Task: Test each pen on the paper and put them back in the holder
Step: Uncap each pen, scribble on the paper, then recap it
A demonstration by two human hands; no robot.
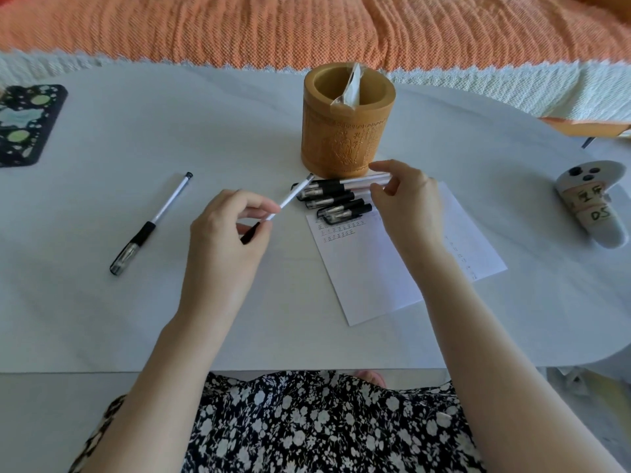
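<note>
A carved bamboo holder stands at the table's far middle with a crumpled wrapper inside. Several black-capped white pens lie in a heap in front of it, on the top edge of a sheet of paper bearing small pen marks. My left hand pinches one pen by its black grip, its far end pointing up toward the holder. My right hand hovers over the heap, fingers curled around the white barrel of a pen. A single capped pen lies apart at the left.
A dark patterned phone case lies at the table's left edge. A white controller with taped labels rests at the right. An orange blanket lies beyond the table. The table's near edge runs just above my lap.
</note>
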